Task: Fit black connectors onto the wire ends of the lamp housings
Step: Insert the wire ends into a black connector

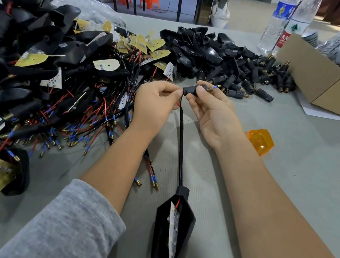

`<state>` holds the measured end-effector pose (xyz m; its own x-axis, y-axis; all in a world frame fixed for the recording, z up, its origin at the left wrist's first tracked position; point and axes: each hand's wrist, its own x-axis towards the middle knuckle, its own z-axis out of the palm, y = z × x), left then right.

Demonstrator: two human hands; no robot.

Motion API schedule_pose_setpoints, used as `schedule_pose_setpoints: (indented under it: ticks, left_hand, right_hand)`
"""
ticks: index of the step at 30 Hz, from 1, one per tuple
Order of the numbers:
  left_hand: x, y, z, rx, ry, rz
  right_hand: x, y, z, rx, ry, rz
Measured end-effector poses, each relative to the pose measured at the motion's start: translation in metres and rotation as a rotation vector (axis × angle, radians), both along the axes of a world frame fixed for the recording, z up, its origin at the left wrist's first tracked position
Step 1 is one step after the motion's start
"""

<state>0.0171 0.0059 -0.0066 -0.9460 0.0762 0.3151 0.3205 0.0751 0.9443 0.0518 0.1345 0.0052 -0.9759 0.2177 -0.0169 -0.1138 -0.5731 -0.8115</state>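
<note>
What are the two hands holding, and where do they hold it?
The right hand pinches the black connector round its body. The left hand pinches the wire just below it.

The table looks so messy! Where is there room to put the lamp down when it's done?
Bare table lies to the right, between the right arm and the cardboard box, past the orange lens. A smaller patch sits near the front, between the left sleeve and the lamp housing. The left side is crowded with wires, the back with connectors.
</note>
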Motion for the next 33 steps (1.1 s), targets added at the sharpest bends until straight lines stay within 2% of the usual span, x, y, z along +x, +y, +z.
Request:
schedule_pose_setpoints:
  ticks: [7,12,20,27,33]
  left_hand:
    - [0.0025,0.0038,0.0005,-0.075,0.015,-0.027]
    - [0.0017,0.0053,-0.0005,-0.122,-0.072,0.023]
    - [0.0067,0.0059,0.0029,-0.236,0.089,0.037]
    - [0.0044,0.0056,-0.0004,-0.317,0.006,0.105]
    - [0.0051,0.0059,-0.0011,-0.284,0.122,0.025]
  right_hand:
    - [0.0005,0.0012,0.0022,0.004,-0.014,-0.048]
    - [-0.0003,0.0003,0.0028,0.001,-0.03,-0.065]
    - [-0.0008,-0.0009,0.0013,0.014,-0.033,-0.069]
    - [-0.0006,0.0036,0.002,-0.021,-0.036,-0.093]
    - [0.0009,0.0014,0.0014,0.214,0.002,-0.131]
